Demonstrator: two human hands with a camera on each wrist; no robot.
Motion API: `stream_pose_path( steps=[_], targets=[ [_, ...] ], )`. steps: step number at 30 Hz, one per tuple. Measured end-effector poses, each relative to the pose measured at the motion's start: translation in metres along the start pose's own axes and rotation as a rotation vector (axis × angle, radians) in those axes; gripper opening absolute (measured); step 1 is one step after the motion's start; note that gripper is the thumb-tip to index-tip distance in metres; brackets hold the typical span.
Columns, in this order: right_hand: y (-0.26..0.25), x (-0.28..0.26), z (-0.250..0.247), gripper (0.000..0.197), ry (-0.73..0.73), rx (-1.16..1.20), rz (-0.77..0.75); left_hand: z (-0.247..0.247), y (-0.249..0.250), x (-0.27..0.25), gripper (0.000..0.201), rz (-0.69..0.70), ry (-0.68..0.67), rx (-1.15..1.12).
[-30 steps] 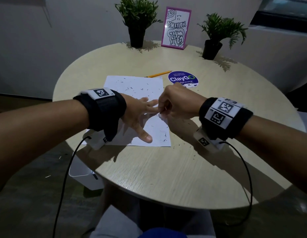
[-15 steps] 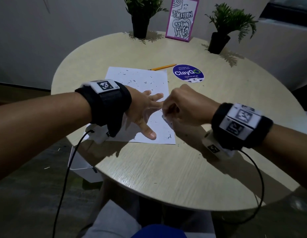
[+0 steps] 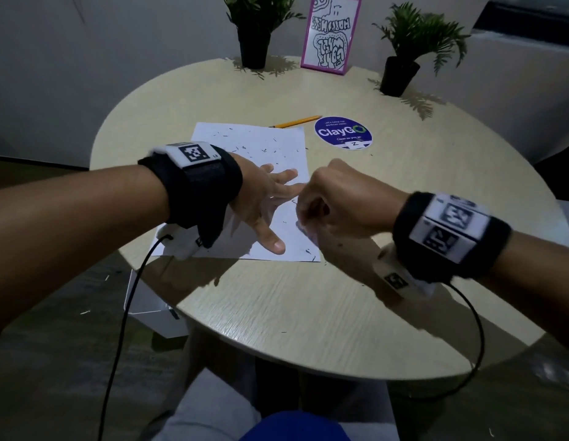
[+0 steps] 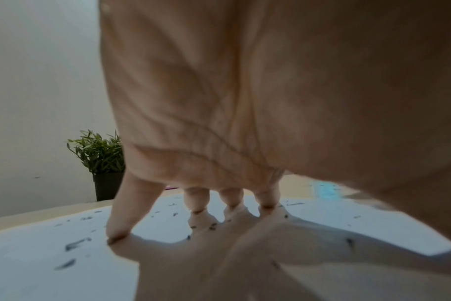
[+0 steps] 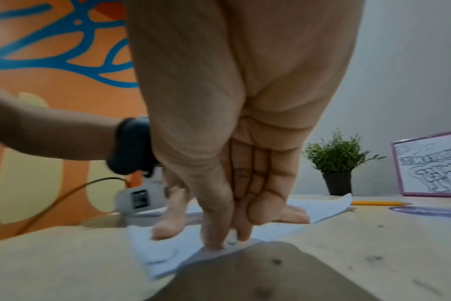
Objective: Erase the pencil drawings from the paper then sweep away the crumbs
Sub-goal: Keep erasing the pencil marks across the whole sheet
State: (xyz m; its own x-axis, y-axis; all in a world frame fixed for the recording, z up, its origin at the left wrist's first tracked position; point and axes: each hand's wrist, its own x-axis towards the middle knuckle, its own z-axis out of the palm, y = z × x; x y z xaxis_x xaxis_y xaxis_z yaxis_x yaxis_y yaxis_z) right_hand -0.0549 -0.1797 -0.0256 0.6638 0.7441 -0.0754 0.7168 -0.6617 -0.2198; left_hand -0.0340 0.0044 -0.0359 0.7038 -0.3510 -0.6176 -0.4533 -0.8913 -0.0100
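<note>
A white paper [image 3: 254, 144] lies on the round table, strewn with dark eraser crumbs [image 3: 270, 150]. My left hand [image 3: 276, 198] presses flat on it, fingers spread and straight; the left wrist view shows the fingertips [image 4: 193, 201] touching the sheet [image 4: 39, 254]. My right hand [image 3: 303, 218] is at the paper's right edge, next to the left hand's fingers. Its thumb and fingers pinch a small white eraser [image 5: 231, 240] down onto the paper [image 5: 152, 252]. The right wrist is motion-blurred.
A yellow pencil [image 3: 295, 121] and a round purple sticker [image 3: 343, 132] lie beyond the paper. Two potted plants [image 3: 254, 27] [image 3: 413, 43] and a pink-framed picture [image 3: 330, 33] stand at the back. A few crumbs dot the wooden table [image 3: 308, 307].
My right hand, still pinching the eraser, has slid a little along the paper's right edge toward me. The left hand stays pressed on the sheet. The head view has tilted down.
</note>
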Motion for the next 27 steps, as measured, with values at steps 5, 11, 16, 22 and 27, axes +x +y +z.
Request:
stream_pose_path(
  steps=[5,11,16,22,27],
  targets=[
    [-0.011,-0.013,-0.006,0.012,-0.160,0.027,-0.063,0.000,0.001,-0.002,0.132,-0.010,-0.013,-0.001],
    [0.003,0.016,-0.008,0.012,0.011,0.001,0.039,-0.003,0.002,-0.003,0.133,-0.010,-0.026,0.013],
    [-0.010,-0.021,-0.005,0.017,-0.172,0.042,-0.014,-0.001,0.003,-0.002,0.127,-0.027,-0.007,0.001],
    [-0.004,0.018,-0.008,0.006,0.034,-0.029,0.031,-0.003,0.003,-0.003,0.122,-0.019,-0.010,0.021],
    [-0.010,-0.011,0.002,0.015,-0.093,0.027,-0.033,-0.001,0.006,-0.004,0.128,-0.027,-0.008,0.028]
  ],
)
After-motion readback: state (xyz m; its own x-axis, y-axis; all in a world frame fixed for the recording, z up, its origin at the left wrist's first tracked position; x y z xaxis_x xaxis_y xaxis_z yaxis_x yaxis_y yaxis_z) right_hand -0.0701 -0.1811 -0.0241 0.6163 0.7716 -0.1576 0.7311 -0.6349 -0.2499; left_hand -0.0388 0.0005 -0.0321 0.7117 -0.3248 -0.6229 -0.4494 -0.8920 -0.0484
